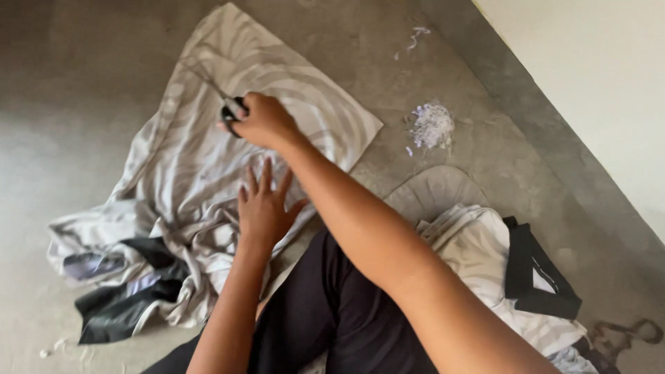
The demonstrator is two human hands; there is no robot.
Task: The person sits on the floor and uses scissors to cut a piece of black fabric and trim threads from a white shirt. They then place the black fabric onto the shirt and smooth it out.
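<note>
A pale grey cloth with a curved stripe pattern (228, 83) lies spread on the concrete floor, bunched up at its near left end. My right hand (262, 121) reaches across it, shut on the black handles of a pair of scissors (228, 111) whose thin blades point up and to the left over the cloth. My left hand (263, 208) rests flat on the cloth just below, fingers spread, pressing the fabric down. My legs in dark trousers (325, 312) show at the bottom.
A dark and light garment (125, 305) lies in the bunched cloth at left. A cut striped piece (436, 190), white fabric (478, 249) and a black-edged item (533, 277) lie at right. Shredded white scraps (431, 126) sit near the wall (596, 62).
</note>
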